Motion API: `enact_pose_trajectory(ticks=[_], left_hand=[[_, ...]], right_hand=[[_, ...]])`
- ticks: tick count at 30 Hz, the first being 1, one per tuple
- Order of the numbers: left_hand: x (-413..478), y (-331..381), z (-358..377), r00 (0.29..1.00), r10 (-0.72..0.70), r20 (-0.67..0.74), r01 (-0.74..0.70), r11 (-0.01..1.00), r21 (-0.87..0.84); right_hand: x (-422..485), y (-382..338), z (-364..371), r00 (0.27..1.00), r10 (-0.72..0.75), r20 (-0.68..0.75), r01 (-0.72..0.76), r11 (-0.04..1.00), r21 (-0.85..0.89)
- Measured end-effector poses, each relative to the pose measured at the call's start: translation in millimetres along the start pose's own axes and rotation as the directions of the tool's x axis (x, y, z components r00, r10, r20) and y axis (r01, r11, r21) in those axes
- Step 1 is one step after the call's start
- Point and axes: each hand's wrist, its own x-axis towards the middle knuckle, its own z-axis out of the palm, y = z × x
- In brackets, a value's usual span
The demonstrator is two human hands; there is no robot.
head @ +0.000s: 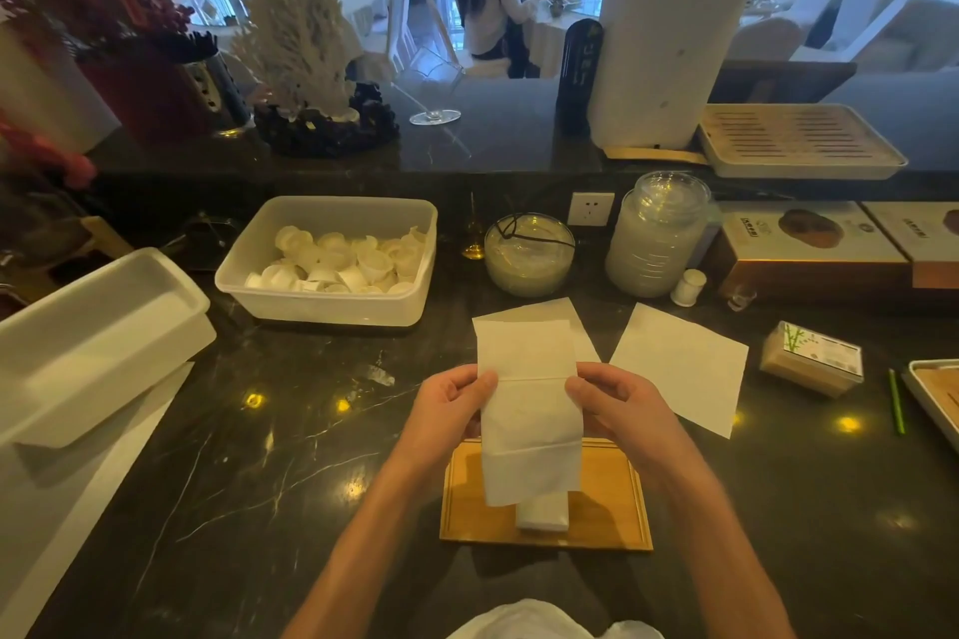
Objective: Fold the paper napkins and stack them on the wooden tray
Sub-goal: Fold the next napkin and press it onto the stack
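Note:
I hold a white paper napkin (529, 410), folded into a long strip, upright above the wooden tray (604, 509). My left hand (449, 410) pinches its left edge and my right hand (617, 405) pinches its right edge, near mid-height. On the tray, partly hidden behind the strip's lower end, lies a small stack of folded napkins (542, 514). Two flat napkins lie on the dark marble counter beyond: one (576, 314) mostly hidden behind the held strip, another (685, 363) to the right.
A clear tub of small white cups (332, 260) stands at the back left, a white bin (93, 343) at far left. Glass jars (529, 254) (656, 234) and boxes (812, 358) line the back right; a metal tray's corner (934, 400) shows at the right edge.

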Motion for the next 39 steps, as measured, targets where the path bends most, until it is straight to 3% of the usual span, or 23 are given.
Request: enact_pose_trajectory(ticks=[5,11,17,20,22,24,31,39], left_hand=[[-1,5,-5,0.994,-0.003,0.105,-0.001,0.999,0.035],[-4,12,-6,0.991,0.000,0.137,0.006,0.999,-0.047],[-5,16,-3,0.977,0.069,0.204,-0.036,0.986,-0.162],[-6,18,-1,0.959,-0.018,0.282,0.093,0.962,-0.257],[-6,18,2,0.948,-0.081,0.308,0.154,0.963,-0.222],[-6,18,5,0.952,-0.123,0.282,0.169,0.975,-0.144],[-5,13,2,0.968,-0.020,0.251,0.020,1.000,0.000],[-1,13,3,0.988,-0.015,0.151,0.014,1.000,0.006]], right_hand=[[-2,-4,0,1.000,-0.016,-0.009,0.016,0.998,0.053],[-5,-13,-2,0.997,-0.067,0.039,0.064,0.995,0.072],[-9,-18,-4,0.984,-0.176,-0.002,0.176,0.982,0.064],[-9,-21,-5,0.970,-0.238,-0.041,0.240,0.970,0.038],[-8,-22,-7,0.962,-0.265,-0.060,0.268,0.963,0.036],[-8,-24,-8,0.954,-0.291,-0.075,0.293,0.956,0.015],[-7,-29,-14,0.937,-0.348,-0.029,0.345,0.934,-0.091],[-3,-21,-22,0.958,-0.286,-0.003,0.285,0.954,-0.088]])
